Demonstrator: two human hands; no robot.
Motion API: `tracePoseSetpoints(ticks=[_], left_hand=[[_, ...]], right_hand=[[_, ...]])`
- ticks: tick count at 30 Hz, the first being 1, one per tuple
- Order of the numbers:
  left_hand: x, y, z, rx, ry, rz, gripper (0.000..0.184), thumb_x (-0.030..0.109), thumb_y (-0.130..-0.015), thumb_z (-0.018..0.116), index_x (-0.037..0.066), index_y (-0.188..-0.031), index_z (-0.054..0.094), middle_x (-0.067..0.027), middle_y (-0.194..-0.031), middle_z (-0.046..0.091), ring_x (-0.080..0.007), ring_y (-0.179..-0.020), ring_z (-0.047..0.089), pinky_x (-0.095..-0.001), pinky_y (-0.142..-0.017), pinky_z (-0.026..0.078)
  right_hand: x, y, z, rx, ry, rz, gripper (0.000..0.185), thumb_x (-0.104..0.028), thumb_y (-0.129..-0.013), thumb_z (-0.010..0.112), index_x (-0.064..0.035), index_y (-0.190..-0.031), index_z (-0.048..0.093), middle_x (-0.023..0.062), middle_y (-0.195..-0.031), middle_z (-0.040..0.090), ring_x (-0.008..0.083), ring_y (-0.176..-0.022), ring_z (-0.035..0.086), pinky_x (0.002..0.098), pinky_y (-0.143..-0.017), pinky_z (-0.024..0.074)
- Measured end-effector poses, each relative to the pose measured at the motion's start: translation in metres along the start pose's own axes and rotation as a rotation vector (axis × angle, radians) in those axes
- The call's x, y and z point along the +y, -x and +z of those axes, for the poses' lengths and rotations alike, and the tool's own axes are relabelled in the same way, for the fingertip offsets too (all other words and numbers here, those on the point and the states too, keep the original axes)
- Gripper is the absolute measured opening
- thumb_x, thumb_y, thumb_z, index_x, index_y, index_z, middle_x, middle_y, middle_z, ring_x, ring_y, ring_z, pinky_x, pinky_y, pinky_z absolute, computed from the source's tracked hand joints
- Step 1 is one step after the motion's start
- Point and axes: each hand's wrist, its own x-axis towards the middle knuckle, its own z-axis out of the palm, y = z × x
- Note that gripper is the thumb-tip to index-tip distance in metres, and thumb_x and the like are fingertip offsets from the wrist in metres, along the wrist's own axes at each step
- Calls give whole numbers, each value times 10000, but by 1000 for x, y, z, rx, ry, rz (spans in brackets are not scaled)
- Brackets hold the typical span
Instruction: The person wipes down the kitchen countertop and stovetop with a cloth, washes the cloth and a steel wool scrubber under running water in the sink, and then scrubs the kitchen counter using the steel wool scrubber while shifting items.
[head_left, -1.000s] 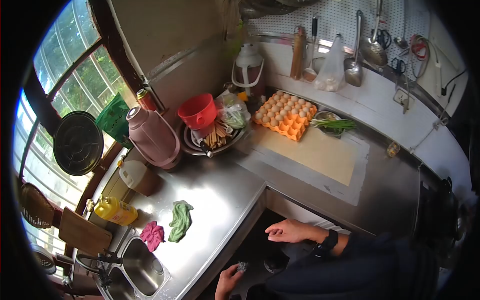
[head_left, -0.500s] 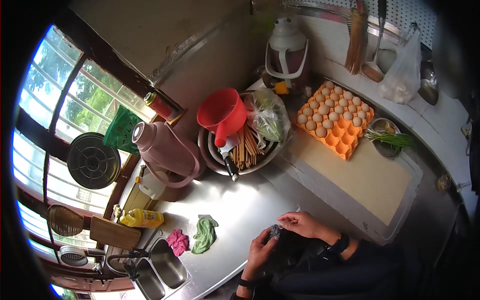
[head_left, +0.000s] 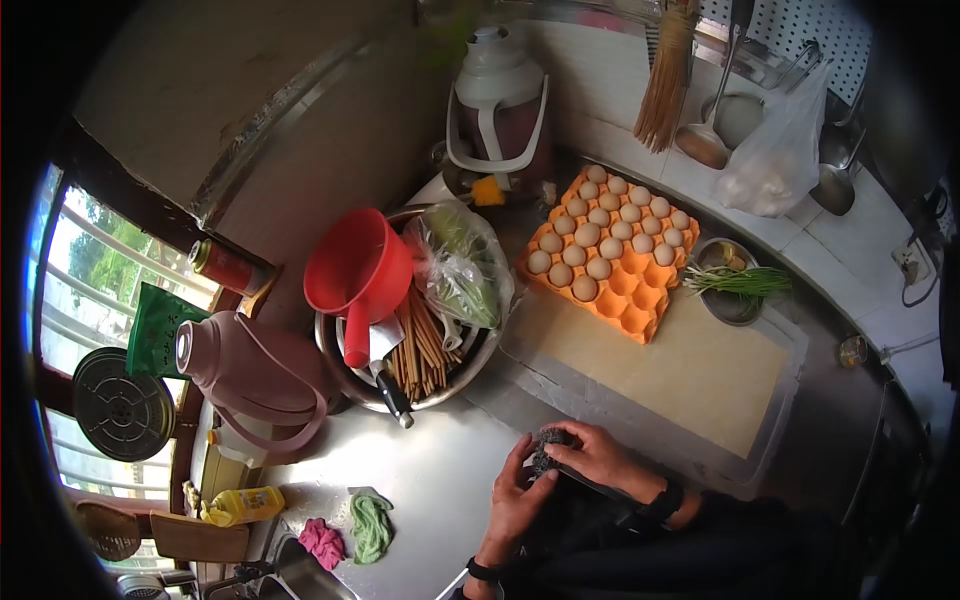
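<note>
A dark, wiry scouring pad (head_left: 547, 452) is between my two hands, over the counter's front edge. The fingers of my left hand (head_left: 517, 497) curl around its left side. From the right, my right hand (head_left: 592, 456) grips the same pad with bent fingers. Beyond my hands lies a cream board (head_left: 690, 375) with an orange egg tray (head_left: 640, 295) on its back part. A steel basin (head_left: 465, 375) to the left holds a red ladle (head_left: 358, 265), wooden chopsticks (head_left: 420, 350), a black-handled knife (head_left: 390, 393) and a plastic bag of greens (head_left: 460, 265).
Green onions (head_left: 745, 282) rest in a metal bowl at the right. Two thermoses, pink (head_left: 260, 365) and grey-topped (head_left: 500, 110), stand at left and back. A green cloth (head_left: 371, 525) and a pink cloth (head_left: 321, 543) lie near the sink (head_left: 305, 572).
My left hand has risen with the pad, and my right hand has come to it, so both now hold it. The view has shifted toward the basin and egg tray.
</note>
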Motion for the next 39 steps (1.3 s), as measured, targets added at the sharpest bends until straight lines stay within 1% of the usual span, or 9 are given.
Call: tracePoseSetpoints(ticks=[8, 11, 15, 19, 29, 30, 34, 37, 39], left_hand=[[1, -72, 12, -310, 73, 34, 419, 90, -904, 650, -6, -1294, 532, -64, -1103, 632, -115, -909, 601, -256, -710, 526], [7, -89, 27, -347, 84, 39, 399, 128, -876, 678, 29, -1252, 588, -13, -837, 650, -69, -712, 566, -229, -653, 470], [13, -104, 37, -439, -71, -6, 391, 103, -887, 682, -2, -1247, 571, -50, -1020, 643, -99, -851, 592, -245, -701, 515], [14, -111, 55, -459, 62, -83, 380, 120, -880, 693, 32, -1237, 594, -15, -939, 656, -62, -773, 576, -218, -686, 481], [26, -125, 97, -490, 12, -205, 399, 83, -918, 646, -5, -1289, 529, -85, -1102, 635, -160, -957, 605, -279, -768, 512], [29, -132, 98, -496, -34, -186, 424, 153, -913, 681, 11, -1285, 537, -85, -1086, 659, -136, -960, 628, -263, -758, 519], [90, -159, 95, -313, -606, 213, 313, 135, -883, 702, 30, -1170, 631, -97, -1090, 671, -166, -891, 672, -284, -713, 536], [174, -188, 59, -82, -961, 473, 201, 90, -840, 705, 46, -1036, 697, -101, -885, 705, -163, -742, 682, -289, -632, 544], [232, -212, 40, 81, -1230, 549, 144, 185, -881, 634, 72, -922, 713, -125, -777, 692, -256, -651, 679, -332, -584, 522]], right_hand=[[-33, 6, -22, 301, 178, -47, 379, -154, -915, 666, 14, -1235, 553, 64, -1030, 648, 95, -887, 634, 256, -784, 539], [-36, 9, -31, 419, 77, -30, 361, -139, -905, 669, 22, -1210, 563, 77, -987, 665, 109, -860, 658, 259, -766, 551], [-38, 15, -41, 485, -4, 28, 331, -108, -909, 655, 26, -1197, 563, 70, -981, 650, 92, -847, 652, 244, -749, 557], [-25, 19, -59, 512, -21, -23, 310, -106, -906, 663, 28, -1171, 575, 60, -976, 651, 84, -829, 640, 239, -732, 548], [-8, 23, -115, 520, -49, -83, 326, -114, -878, 700, 18, -1156, 592, 73, -951, 662, 97, -824, 627, 257, -700, 529], [-3, 21, -117, 550, -66, -119, 332, -131, -869, 711, 13, -1146, 598, 82, -930, 668, 108, -800, 635, 266, -693, 530], [0, 20, -138, 553, -129, -87, 323, -104, -864, 703, 16, -1147, 603, 81, -939, 672, 114, -829, 649, 265, -717, 539], [-4, 18, -145, 517, -162, -65, 329, -92, -868, 694, 21, -1161, 596, 82, -953, 667, 111, -813, 643, 256, -733, 533], [-11, 19, -142, 476, -195, -61, 333, -92, -869, 694, 21, -1166, 593, 81, -959, 665, 105, -812, 637, 250, -730, 530]])
